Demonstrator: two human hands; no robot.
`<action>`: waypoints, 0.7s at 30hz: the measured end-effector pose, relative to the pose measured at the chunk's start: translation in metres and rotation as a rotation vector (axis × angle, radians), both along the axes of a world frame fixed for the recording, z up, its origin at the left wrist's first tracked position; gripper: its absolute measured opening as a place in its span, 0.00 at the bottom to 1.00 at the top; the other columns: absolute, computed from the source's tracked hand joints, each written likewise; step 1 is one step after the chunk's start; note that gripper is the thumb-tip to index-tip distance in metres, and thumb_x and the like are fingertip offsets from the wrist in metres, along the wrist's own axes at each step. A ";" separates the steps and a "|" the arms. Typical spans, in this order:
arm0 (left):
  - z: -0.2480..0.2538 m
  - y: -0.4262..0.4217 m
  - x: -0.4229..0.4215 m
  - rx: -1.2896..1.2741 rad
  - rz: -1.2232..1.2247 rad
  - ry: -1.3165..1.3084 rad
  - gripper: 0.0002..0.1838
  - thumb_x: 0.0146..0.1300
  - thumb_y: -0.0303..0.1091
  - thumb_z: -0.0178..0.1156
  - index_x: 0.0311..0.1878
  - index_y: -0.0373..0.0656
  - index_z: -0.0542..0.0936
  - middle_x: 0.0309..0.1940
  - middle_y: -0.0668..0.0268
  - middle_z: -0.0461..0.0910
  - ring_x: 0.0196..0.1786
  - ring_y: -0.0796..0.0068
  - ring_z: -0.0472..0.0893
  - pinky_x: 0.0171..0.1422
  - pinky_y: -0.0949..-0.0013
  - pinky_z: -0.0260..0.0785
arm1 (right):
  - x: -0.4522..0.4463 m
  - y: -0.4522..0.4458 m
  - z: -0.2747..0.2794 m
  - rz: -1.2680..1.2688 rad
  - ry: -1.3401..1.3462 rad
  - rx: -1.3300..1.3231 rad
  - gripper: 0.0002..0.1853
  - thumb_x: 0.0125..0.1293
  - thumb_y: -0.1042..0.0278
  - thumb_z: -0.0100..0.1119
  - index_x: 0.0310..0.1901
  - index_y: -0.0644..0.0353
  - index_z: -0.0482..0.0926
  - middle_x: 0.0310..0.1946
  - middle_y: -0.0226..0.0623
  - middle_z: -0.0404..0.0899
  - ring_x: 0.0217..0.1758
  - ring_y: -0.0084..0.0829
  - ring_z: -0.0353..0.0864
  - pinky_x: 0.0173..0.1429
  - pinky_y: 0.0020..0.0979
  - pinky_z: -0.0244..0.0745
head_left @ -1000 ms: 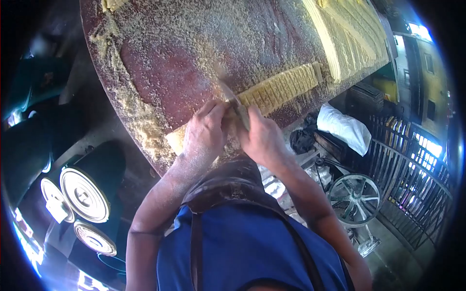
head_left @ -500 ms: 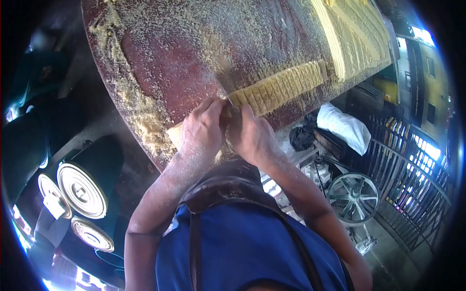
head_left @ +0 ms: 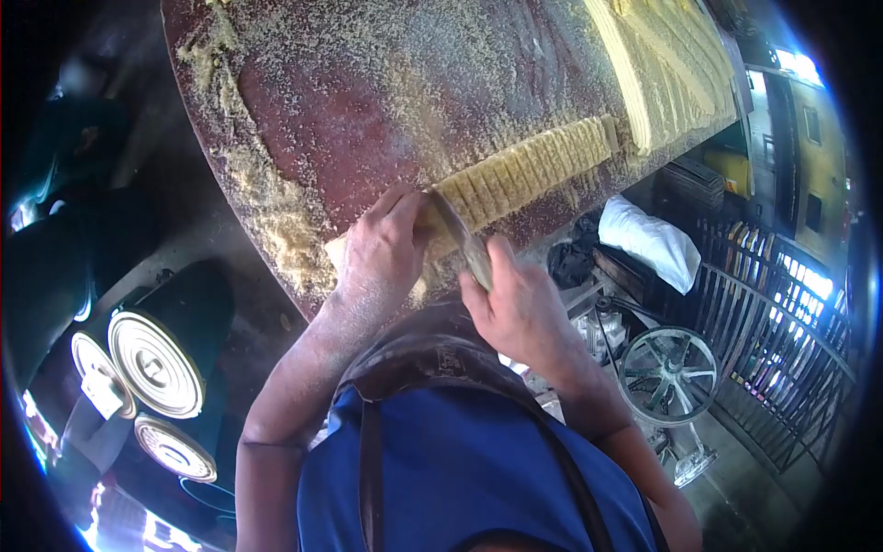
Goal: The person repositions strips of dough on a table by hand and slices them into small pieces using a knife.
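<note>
Clearly, the right hand (head_left: 518,299) grips a knife (head_left: 459,230) across the rightward-rising yellow strip (head_left: 533,172). The left hand (head_left: 382,248) clasps its lower part

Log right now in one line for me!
left hand: on yellow strip | right hand: gripping knife | blade: at strip | table: crumb-strewn

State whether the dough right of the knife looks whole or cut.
Cut: many close lines cross the dough beside the knife. Whether they go right through, I cannot tell.
</note>
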State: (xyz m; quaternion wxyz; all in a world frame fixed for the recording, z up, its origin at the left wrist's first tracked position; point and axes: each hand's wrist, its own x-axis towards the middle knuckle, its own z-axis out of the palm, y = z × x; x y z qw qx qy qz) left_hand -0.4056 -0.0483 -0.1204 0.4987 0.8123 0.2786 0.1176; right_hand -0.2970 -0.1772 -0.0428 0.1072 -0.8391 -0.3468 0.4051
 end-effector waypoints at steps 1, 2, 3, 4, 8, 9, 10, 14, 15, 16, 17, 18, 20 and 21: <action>-0.002 0.002 0.002 0.000 0.004 0.003 0.19 0.56 0.22 0.66 0.53 0.36 0.79 0.49 0.53 0.82 0.46 0.49 0.85 0.47 0.57 0.80 | 0.002 0.008 -0.013 -0.028 0.047 -0.003 0.16 0.68 0.65 0.59 0.46 0.65 0.65 0.24 0.57 0.80 0.30 0.60 0.84 0.36 0.54 0.80; -0.004 0.002 0.002 -0.005 0.015 0.014 0.17 0.57 0.21 0.64 0.52 0.35 0.79 0.48 0.52 0.81 0.45 0.48 0.85 0.47 0.56 0.79 | 0.001 0.014 -0.027 -0.027 0.053 -0.007 0.16 0.68 0.65 0.59 0.46 0.65 0.65 0.24 0.57 0.80 0.30 0.60 0.84 0.36 0.54 0.80; -0.003 -0.001 0.000 -0.014 0.023 0.028 0.16 0.57 0.19 0.61 0.51 0.34 0.79 0.47 0.51 0.80 0.45 0.47 0.84 0.47 0.55 0.79 | -0.003 0.018 -0.042 0.024 -0.065 0.060 0.15 0.68 0.65 0.59 0.45 0.66 0.65 0.24 0.57 0.80 0.29 0.59 0.84 0.34 0.52 0.80; -0.001 -0.001 -0.001 -0.007 0.025 0.029 0.16 0.57 0.19 0.61 0.51 0.34 0.79 0.47 0.51 0.80 0.45 0.47 0.84 0.47 0.55 0.79 | -0.003 0.021 -0.056 0.079 -0.192 0.141 0.15 0.68 0.66 0.59 0.45 0.67 0.65 0.23 0.56 0.80 0.27 0.58 0.84 0.32 0.50 0.81; 0.000 0.003 -0.006 0.013 0.011 -0.011 0.19 0.57 0.22 0.66 0.54 0.38 0.80 0.50 0.52 0.81 0.47 0.50 0.85 0.47 0.57 0.80 | 0.009 0.011 -0.024 0.006 -0.055 0.180 0.17 0.67 0.65 0.60 0.45 0.68 0.66 0.23 0.56 0.80 0.28 0.58 0.84 0.31 0.49 0.80; 0.002 0.001 -0.010 0.006 0.041 -0.010 0.20 0.56 0.22 0.66 0.54 0.37 0.80 0.50 0.52 0.81 0.47 0.49 0.85 0.48 0.57 0.79 | 0.006 0.005 -0.015 -0.003 -0.069 0.244 0.17 0.67 0.65 0.60 0.46 0.67 0.66 0.22 0.56 0.79 0.28 0.59 0.84 0.32 0.51 0.79; 0.003 -0.002 -0.013 -0.004 0.069 -0.008 0.20 0.56 0.21 0.66 0.54 0.36 0.80 0.51 0.52 0.81 0.47 0.49 0.85 0.48 0.57 0.79 | 0.000 0.001 -0.008 -0.004 -0.068 0.235 0.17 0.67 0.65 0.60 0.46 0.67 0.66 0.22 0.56 0.79 0.28 0.59 0.84 0.32 0.51 0.79; 0.001 0.003 -0.015 0.052 0.002 -0.010 0.19 0.55 0.20 0.66 0.52 0.34 0.79 0.49 0.51 0.81 0.47 0.51 0.85 0.47 0.58 0.80 | -0.015 -0.007 0.002 0.012 -0.085 0.148 0.16 0.68 0.64 0.59 0.46 0.66 0.66 0.22 0.58 0.78 0.30 0.62 0.83 0.35 0.55 0.78; -0.001 0.004 -0.015 0.050 0.002 -0.013 0.19 0.55 0.20 0.66 0.52 0.34 0.79 0.49 0.51 0.81 0.47 0.51 0.85 0.47 0.58 0.80 | -0.017 -0.006 0.009 0.015 -0.067 0.098 0.16 0.68 0.65 0.59 0.46 0.67 0.66 0.23 0.59 0.78 0.31 0.62 0.83 0.35 0.55 0.78; -0.003 0.004 -0.015 0.062 0.005 -0.035 0.18 0.55 0.20 0.66 0.51 0.34 0.79 0.48 0.51 0.81 0.46 0.51 0.85 0.47 0.57 0.80 | -0.017 -0.004 0.016 0.019 -0.046 0.046 0.16 0.68 0.65 0.59 0.46 0.67 0.66 0.23 0.60 0.79 0.31 0.63 0.83 0.35 0.55 0.78; -0.006 0.003 -0.016 0.072 0.006 -0.054 0.18 0.55 0.21 0.66 0.50 0.34 0.80 0.46 0.52 0.82 0.46 0.50 0.85 0.46 0.57 0.80 | -0.016 -0.002 0.022 0.019 -0.042 0.037 0.16 0.67 0.66 0.59 0.46 0.69 0.66 0.24 0.59 0.80 0.31 0.63 0.83 0.36 0.54 0.79; -0.006 0.003 -0.015 0.068 0.003 -0.050 0.18 0.55 0.21 0.66 0.50 0.34 0.80 0.46 0.52 0.82 0.46 0.50 0.85 0.46 0.57 0.80 | -0.016 0.003 0.014 0.017 -0.039 0.034 0.16 0.67 0.66 0.59 0.46 0.69 0.66 0.24 0.59 0.80 0.31 0.63 0.83 0.36 0.54 0.79; -0.005 0.002 -0.014 -0.096 0.004 0.005 0.15 0.57 0.20 0.62 0.49 0.34 0.80 0.44 0.50 0.81 0.45 0.45 0.84 0.48 0.53 0.79 | -0.013 0.019 -0.023 -0.023 0.032 0.007 0.16 0.66 0.67 0.60 0.46 0.70 0.66 0.25 0.59 0.81 0.32 0.63 0.84 0.37 0.54 0.80; -0.005 0.000 -0.016 -0.103 -0.001 0.012 0.15 0.57 0.20 0.62 0.49 0.34 0.80 0.44 0.50 0.81 0.45 0.45 0.84 0.48 0.53 0.79 | -0.017 0.018 -0.061 -0.010 -0.092 0.075 0.16 0.65 0.68 0.61 0.46 0.69 0.67 0.27 0.58 0.82 0.33 0.61 0.85 0.38 0.53 0.81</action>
